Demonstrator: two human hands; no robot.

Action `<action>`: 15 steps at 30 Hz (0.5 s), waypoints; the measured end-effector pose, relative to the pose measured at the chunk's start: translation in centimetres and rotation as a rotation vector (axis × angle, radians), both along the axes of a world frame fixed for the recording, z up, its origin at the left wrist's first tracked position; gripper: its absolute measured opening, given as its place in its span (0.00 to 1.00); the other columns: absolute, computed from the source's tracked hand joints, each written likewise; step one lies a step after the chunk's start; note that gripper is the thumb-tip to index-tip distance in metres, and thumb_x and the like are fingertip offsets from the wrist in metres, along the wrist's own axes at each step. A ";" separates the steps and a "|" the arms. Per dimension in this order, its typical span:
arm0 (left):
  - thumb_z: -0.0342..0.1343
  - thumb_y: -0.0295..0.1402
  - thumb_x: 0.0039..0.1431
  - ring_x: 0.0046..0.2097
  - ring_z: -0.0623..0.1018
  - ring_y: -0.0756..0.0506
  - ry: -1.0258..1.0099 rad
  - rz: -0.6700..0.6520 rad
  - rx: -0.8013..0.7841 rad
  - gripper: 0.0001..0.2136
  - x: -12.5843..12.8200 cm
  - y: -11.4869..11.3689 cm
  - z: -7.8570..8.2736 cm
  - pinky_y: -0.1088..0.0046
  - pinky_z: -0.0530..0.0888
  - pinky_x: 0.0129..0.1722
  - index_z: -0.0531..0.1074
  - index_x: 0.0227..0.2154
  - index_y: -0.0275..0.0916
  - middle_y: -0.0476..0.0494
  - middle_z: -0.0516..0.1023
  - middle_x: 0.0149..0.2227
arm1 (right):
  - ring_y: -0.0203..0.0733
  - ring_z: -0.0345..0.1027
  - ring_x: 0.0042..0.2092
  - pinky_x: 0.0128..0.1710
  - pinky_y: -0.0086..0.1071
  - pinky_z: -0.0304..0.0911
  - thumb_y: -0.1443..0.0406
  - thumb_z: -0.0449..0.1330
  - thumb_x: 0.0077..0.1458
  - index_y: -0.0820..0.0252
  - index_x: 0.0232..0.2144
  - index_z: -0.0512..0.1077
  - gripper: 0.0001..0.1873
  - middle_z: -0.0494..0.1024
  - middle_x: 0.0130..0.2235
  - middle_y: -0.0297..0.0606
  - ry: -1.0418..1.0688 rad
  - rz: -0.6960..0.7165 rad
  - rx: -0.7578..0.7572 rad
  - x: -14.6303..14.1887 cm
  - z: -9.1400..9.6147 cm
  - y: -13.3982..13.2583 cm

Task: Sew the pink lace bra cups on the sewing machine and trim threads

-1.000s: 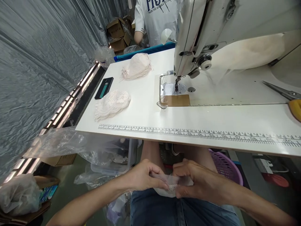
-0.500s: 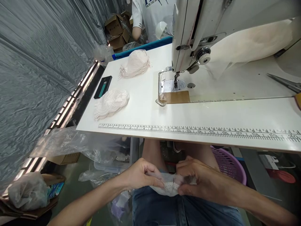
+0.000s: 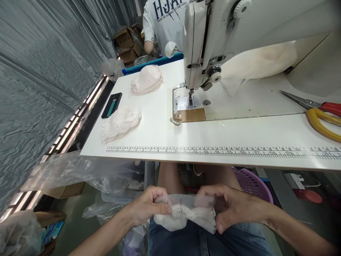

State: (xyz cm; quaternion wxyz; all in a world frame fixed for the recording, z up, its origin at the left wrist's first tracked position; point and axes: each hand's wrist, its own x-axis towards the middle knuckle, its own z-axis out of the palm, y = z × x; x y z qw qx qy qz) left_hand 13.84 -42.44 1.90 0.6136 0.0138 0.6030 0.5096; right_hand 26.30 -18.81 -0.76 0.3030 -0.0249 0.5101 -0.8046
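Over my lap, below the table's front edge, I hold a small white lace-trimmed fabric piece [image 3: 186,215] with a clear plastic film over it. My left hand [image 3: 145,208] pinches its left end, fingers closed. My right hand [image 3: 230,208] grips its right end, fingers curled round it. The lace edge runs between the two hands. A white sewing machine [image 3: 213,32] stands on the white table [image 3: 239,131] above, its needle plate [image 3: 186,103] bare.
Two stacks of lace pieces [image 3: 121,122] [image 3: 146,80] and a black phone [image 3: 112,105] lie on the table's left. Yellow-and-red scissors [image 3: 319,112] lie at right. A purple basket [image 3: 252,181] and plastic bags [image 3: 80,169] sit below. A person in a white shirt [image 3: 162,17] stands behind.
My hands have drawn apart, spreading the fabric piece so its lace edge shows between them. The view has shifted a little to the right.
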 end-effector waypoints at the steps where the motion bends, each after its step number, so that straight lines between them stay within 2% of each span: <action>1: 0.72 0.39 0.31 0.21 0.64 0.57 -0.023 0.032 0.005 0.21 0.1 -0.2 -0.1 0.82 0.60 0.22 0.66 0.19 0.32 0.55 0.65 0.17 | 0.38 0.68 0.37 0.37 0.30 0.61 0.61 0.71 0.39 0.62 0.39 0.71 0.23 0.73 0.34 0.33 -0.023 -0.045 -0.060 0.3 -0.3 -0.2; 3: 0.72 0.39 0.32 0.22 0.65 0.57 -0.050 0.088 0.015 0.21 0.1 -0.5 -0.4 0.82 0.61 0.22 0.65 0.20 0.32 0.54 0.65 0.19 | 0.41 0.67 0.42 0.40 0.31 0.60 0.63 0.71 0.39 0.61 0.42 0.70 0.26 0.73 0.37 0.35 -0.036 -0.126 -0.123 0.9 -0.8 -0.6; 6: 0.71 0.38 0.35 0.22 0.67 0.56 -0.057 0.131 0.034 0.20 0.1 -0.9 -0.5 0.82 0.62 0.22 0.65 0.21 0.33 0.53 0.66 0.20 | 0.42 0.65 0.46 0.43 0.32 0.59 0.64 0.70 0.42 0.58 0.47 0.69 0.27 0.72 0.42 0.36 -0.032 -0.209 -0.120 1.5 -1.4 -1.4; 10: 0.71 0.37 0.36 0.22 0.67 0.55 -0.048 0.136 0.043 0.19 0.0 -1.4 -0.4 0.82 0.63 0.21 0.65 0.21 0.33 0.52 0.67 0.21 | 0.37 0.65 0.41 0.39 0.29 0.59 0.65 0.68 0.46 0.54 0.48 0.68 0.25 0.71 0.39 0.32 -0.006 -0.272 -0.081 1.6 -1.5 -2.2; 15: 0.70 0.37 0.38 0.22 0.67 0.56 -0.064 0.172 0.057 0.19 0.1 -1.5 -0.2 0.83 0.62 0.21 0.64 0.21 0.33 0.52 0.67 0.21 | 0.36 0.63 0.37 0.35 0.28 0.58 0.63 0.66 0.47 0.59 0.44 0.69 0.21 0.70 0.35 0.31 0.022 -0.251 -0.007 1.3 -0.7 -2.6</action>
